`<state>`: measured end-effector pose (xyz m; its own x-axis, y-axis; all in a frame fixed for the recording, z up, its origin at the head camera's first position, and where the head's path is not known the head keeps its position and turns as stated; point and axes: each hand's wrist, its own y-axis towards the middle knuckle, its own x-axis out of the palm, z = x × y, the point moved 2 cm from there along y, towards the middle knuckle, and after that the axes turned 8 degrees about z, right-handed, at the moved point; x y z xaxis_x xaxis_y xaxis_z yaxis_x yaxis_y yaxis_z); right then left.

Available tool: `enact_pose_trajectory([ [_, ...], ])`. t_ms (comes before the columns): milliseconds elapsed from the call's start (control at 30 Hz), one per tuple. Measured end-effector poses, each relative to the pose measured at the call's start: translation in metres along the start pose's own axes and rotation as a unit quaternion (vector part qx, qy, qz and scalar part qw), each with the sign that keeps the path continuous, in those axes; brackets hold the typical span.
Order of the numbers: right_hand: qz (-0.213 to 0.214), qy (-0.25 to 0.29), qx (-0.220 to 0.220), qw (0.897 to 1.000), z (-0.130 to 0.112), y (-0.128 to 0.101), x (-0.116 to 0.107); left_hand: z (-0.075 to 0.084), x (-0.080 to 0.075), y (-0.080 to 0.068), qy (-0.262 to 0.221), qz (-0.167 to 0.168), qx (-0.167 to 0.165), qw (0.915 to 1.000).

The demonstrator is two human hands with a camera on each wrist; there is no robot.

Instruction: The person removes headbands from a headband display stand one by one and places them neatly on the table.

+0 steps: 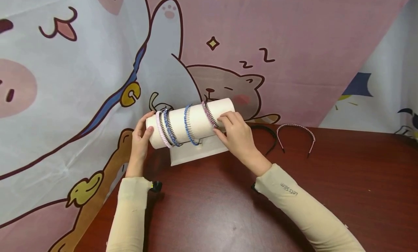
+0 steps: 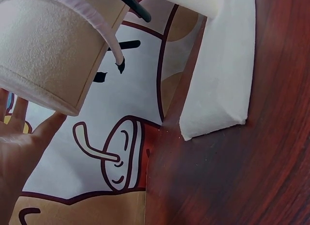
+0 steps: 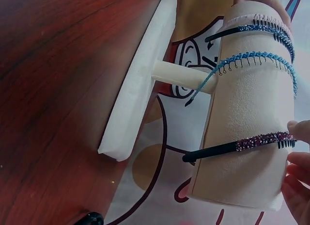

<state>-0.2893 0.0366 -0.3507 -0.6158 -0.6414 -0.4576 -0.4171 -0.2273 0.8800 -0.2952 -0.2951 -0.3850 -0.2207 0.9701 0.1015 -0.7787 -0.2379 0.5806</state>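
right fingers (image 1: 227,119) pinch purple headband (image 1: 208,114) around cream roll (image 1: 199,117)

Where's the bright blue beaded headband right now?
In the head view, the bright blue beaded headband is just left of centre, over the cream cylinder, between the dark blue glittery headband and the purple glittery headband.

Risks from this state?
1. The glittery purple headband sits near the right end of the cream cylindrical display stand; an outward tug by the right hand might slip it off.
2. The left hand's thumb is close to the pale pink headband, so a shift could push it into the dark blue glittery headband alongside.
3. Drawing the right hand back could brush the thin black headband on the table.
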Motion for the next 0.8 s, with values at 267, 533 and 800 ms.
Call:
enact_pose_trajectory([
  [267, 0.013, -0.011, -0.002, 1.000, -0.0017, -0.0014, 0.0031, 0.0016, 0.0012, 0.0006, 0.007, 0.004, -0.002, 1.0000],
  [533, 0.016, -0.017, 0.000, 1.000, -0.0024, -0.0021, 0.0047, 0.0027, 0.0022, 0.0006, 0.011, 0.002, -0.002, 0.9999],
  [800, 0.019, -0.007, 0.012, 1.000, -0.0036, -0.0018, 0.0046, 0.0015, 0.0018, 0.0008, 0.002, 0.000, 0.001, 1.0000],
])
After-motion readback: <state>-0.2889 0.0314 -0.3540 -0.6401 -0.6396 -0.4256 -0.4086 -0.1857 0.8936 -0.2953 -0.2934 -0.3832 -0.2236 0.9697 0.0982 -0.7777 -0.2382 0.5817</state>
